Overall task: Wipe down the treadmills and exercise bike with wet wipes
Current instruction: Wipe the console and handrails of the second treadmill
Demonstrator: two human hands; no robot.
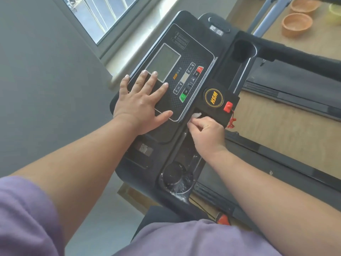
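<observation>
Black treadmill console (pixel 184 100) carries it all: left hand (pixel 140 106) flat on the panel, fingertips at the grey screen (pixel 164 61). Right hand (pixel 206 132) pinches a white wipe (pixel 196 115) into the groove, red safety key (pixel 228 106) just beyond those fingers.

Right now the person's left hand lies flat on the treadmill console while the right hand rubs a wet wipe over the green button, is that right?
Not quite. The head view shows the right hand rubbing the wet wipe in the groove below the round yellow logo, not over the green button. The left hand does lie flat on the treadmill console.
</observation>
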